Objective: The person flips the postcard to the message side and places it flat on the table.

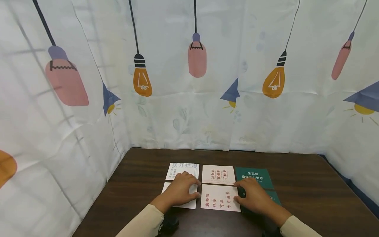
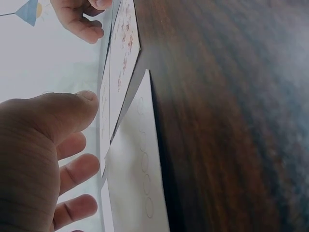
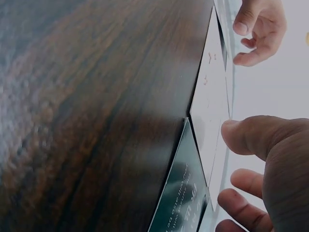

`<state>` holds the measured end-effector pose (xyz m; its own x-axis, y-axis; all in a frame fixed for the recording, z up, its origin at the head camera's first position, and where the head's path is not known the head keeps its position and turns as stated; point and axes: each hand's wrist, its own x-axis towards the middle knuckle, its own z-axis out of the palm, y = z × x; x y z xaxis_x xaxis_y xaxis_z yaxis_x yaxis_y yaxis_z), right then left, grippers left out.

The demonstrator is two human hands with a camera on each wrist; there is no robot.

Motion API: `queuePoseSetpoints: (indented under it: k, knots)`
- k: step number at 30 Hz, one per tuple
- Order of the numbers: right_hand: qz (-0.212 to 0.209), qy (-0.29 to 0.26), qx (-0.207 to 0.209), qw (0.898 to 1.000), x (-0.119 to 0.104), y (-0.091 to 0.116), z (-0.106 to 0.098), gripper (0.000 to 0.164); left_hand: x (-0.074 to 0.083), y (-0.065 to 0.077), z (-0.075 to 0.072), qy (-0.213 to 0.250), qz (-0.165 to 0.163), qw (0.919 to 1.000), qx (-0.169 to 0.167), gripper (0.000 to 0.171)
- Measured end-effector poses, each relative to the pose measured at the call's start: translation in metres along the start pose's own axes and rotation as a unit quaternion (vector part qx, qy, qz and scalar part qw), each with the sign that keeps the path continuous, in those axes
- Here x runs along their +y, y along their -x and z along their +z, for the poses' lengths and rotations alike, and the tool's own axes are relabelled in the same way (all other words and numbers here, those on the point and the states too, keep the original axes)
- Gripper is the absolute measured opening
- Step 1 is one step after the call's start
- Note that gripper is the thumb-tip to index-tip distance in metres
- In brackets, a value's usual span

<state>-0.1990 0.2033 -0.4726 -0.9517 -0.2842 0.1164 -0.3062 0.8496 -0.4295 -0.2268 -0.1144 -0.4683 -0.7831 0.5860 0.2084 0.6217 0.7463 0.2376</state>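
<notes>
Several cards lie flat in two rows of three. My left hand [image 1: 181,189] is over the near left white card [image 1: 188,204], thumb and fingers apart, holding nothing. Behind it is a white card with grey characters [image 1: 183,167]. In the middle column sit a near card with red characters [image 1: 219,198] and a far one [image 1: 218,174]. My right hand [image 1: 251,195] hovers over the near green card [image 1: 274,197], partly hiding it; its loosely bent fingers hold nothing. The far green card [image 1: 256,174] has white print. In the right wrist view, the thumb [image 3: 241,135] is above the cards.
The dark wood table [image 1: 308,191] extends around the cards. A white curtain [image 1: 177,121] printed with lamps and bulbs hangs behind and at both sides. A dark device [image 1: 171,222] is under my left wrist.
</notes>
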Motion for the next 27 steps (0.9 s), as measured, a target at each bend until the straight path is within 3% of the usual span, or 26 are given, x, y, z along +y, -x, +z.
queuePoseSetpoints:
  k: [16, 27]
  knots:
    - [0.022, 0.029, -0.028, 0.999, 0.0026, 0.0046, 0.0010, 0.052, 0.0062, -0.0044, 0.0067, -0.012, -0.010, 0.9998, -0.011, 0.036]
    - [-0.017, 0.033, -0.016, 0.999, 0.0061, 0.0022, -0.0007, 0.052, 0.0078, -0.0083, 0.0065, -0.026, -0.022, 0.9992, -0.020, 0.038]
